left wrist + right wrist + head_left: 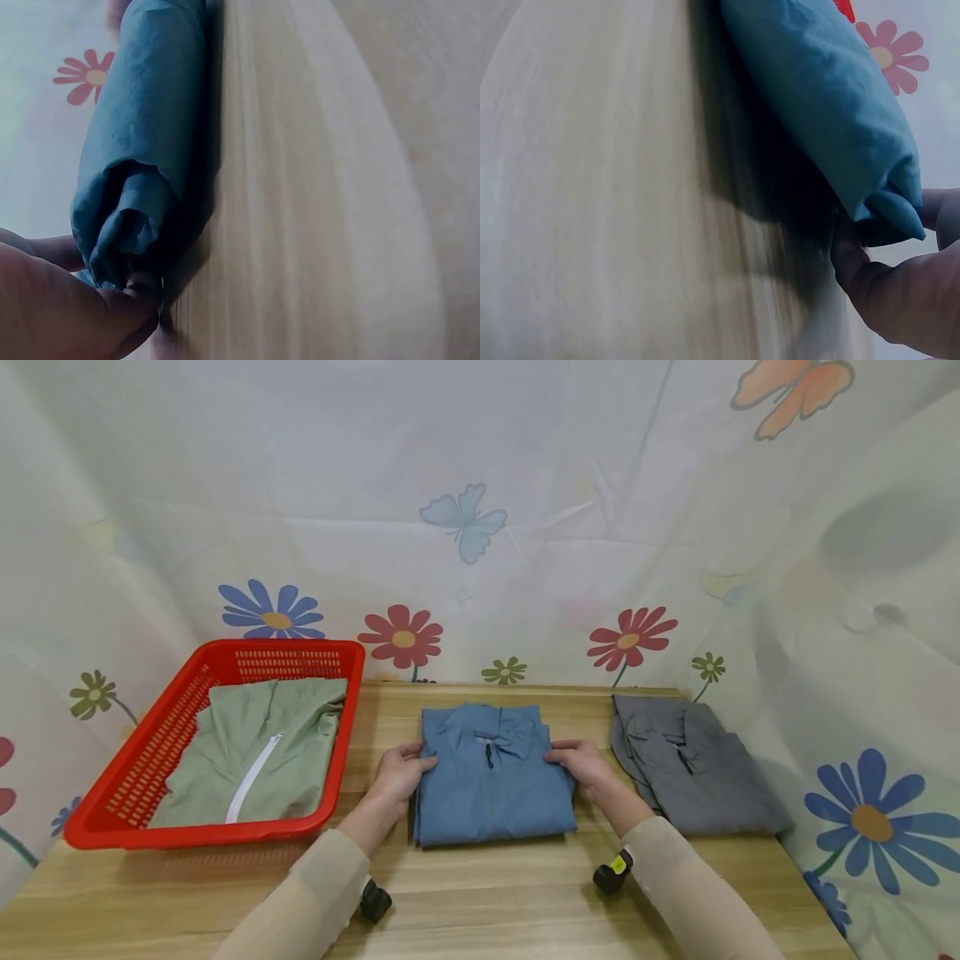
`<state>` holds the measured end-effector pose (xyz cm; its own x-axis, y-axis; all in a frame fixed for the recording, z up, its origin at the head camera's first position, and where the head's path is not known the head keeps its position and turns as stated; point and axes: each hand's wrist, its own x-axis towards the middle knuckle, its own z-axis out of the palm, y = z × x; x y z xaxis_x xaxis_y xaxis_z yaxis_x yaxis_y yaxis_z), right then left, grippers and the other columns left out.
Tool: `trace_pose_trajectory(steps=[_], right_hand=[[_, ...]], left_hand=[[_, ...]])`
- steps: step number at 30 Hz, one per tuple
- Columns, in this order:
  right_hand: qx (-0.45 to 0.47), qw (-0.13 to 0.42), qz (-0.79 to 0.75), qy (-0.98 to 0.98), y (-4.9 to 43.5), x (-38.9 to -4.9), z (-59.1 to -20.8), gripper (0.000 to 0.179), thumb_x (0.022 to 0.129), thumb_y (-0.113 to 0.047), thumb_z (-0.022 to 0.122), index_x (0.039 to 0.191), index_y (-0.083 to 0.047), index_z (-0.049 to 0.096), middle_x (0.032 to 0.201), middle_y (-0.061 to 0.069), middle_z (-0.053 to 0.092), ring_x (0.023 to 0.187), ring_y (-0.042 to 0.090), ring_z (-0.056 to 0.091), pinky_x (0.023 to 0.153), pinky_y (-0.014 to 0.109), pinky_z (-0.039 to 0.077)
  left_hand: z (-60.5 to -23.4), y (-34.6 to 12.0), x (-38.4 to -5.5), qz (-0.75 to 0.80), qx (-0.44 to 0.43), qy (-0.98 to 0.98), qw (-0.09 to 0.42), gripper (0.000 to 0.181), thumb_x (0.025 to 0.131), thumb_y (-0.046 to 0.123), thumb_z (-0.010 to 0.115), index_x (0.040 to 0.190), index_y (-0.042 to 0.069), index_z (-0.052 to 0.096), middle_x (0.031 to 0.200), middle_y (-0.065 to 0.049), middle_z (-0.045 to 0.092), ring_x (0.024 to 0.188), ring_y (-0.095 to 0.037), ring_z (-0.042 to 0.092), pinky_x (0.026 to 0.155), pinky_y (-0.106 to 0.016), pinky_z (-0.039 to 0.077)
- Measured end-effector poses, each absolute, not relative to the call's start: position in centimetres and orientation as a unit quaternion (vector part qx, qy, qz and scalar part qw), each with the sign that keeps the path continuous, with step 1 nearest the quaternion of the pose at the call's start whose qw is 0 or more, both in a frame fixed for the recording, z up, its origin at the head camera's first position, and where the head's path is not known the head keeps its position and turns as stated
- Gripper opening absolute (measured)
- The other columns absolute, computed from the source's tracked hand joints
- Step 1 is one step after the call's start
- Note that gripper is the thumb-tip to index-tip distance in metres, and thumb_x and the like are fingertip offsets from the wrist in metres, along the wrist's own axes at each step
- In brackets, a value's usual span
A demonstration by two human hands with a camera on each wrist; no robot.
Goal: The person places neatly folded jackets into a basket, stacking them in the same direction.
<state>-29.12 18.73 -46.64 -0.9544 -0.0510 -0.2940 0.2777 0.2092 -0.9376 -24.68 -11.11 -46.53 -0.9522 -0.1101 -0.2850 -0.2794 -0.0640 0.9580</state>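
Observation:
A folded blue jacket [495,793] lies in the middle of the wooden table, its collar and dark zip pull facing up. My left hand [401,774] pinches its left side near the collar end. On the opposite side, my right hand [588,766] grips the right edge between thumb and fingers. In the left wrist view, the rolled layers of the jacket [146,97] show beside the thumb. The right wrist view has the jacket's corner [892,206] between my fingers and thumb, with a dark shadow beneath. The fingers under the cloth are partly hidden.
To the left stands a red plastic basket [348,727] holding a light green garment [292,760] with a white zip. A folded grey jacket [697,768] lies at the right end of the table [480,902]. Behind hangs a flower-printed cloth [562,585].

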Motion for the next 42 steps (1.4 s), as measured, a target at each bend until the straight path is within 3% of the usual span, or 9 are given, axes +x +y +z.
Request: trace_pose_trajectory(steps=[7, 16, 27, 34, 42], right_hand=[[0.059, 0.149, -0.629, 0.761, 18.9, -28.7, -46.0, 0.054, 0.094, -0.002, 0.062, 0.143, 0.014, 0.045, 0.144, 0.03, 0.045, 0.126, 0.035, 0.047, 0.106, 0.047, 0.043], [0.029, 0.15, -0.645, 0.748, 18.4, -27.9, -44.2, 0.054, 0.093, -0.002, 0.063, 0.142, 0.011, 0.045, 0.128, 0.026, 0.056, 0.104, 0.029, 0.063, 0.084, 0.038, 0.056], [0.01, 0.145, -0.642, 0.753, 17.2, -27.2, -41.5, 0.053, 0.092, -0.005, 0.065, 0.141, 0.005, 0.048, 0.118, 0.019, 0.061, 0.101, 0.028, 0.064, 0.085, 0.039, 0.056], [-0.013, 0.155, -0.644, 0.749, 16.1, -26.5, -39.2, 0.052, 0.094, -0.006, 0.063, 0.142, 0.005, 0.045, 0.116, 0.016, 0.061, 0.104, 0.028, 0.062, 0.09, 0.041, 0.054], [-0.058, 0.16, -0.65, 0.741, 14.8, -26.2, -37.0, 0.048, 0.095, -0.004, 0.062, 0.139, 0.006, 0.046, 0.111, 0.014, 0.062, 0.099, 0.023, 0.064, 0.086, 0.036, 0.056]], left_hand=[[-46.2, -10.9, -24.3, 0.714, -0.152, 0.68, 0.067, 0.056, 0.097, 0.002, 0.064, 0.15, -0.004, 0.044, 0.146, -0.028, 0.05, 0.134, -0.038, 0.046, 0.113, -0.052, 0.037], [-45.2, -10.3, -23.6, 0.7, -0.13, 0.7, 0.063, 0.056, 0.097, 0.003, 0.065, 0.149, -0.001, 0.046, 0.143, -0.028, 0.053, 0.129, -0.039, 0.053, 0.108, -0.053, 0.043], [-42.0, -10.8, -22.5, 0.697, -0.111, 0.706, 0.055, 0.054, 0.098, 0.003, 0.063, 0.149, 0.0, 0.044, 0.142, -0.026, 0.051, 0.127, -0.039, 0.051, 0.109, -0.054, 0.04], [-39.3, -12.4, -21.6, 0.686, -0.106, 0.718, 0.057, 0.055, 0.1, 0.007, 0.064, 0.15, 0.003, 0.043, 0.143, -0.022, 0.052, 0.124, -0.036, 0.054, 0.107, -0.051, 0.044], [-37.0, -14.5, -20.9, 0.663, -0.081, 0.742, 0.053, 0.057, 0.1, 0.011, 0.065, 0.152, 0.003, 0.042, 0.137, -0.021, 0.054, 0.116, -0.033, 0.058, 0.099, -0.044, 0.05]])
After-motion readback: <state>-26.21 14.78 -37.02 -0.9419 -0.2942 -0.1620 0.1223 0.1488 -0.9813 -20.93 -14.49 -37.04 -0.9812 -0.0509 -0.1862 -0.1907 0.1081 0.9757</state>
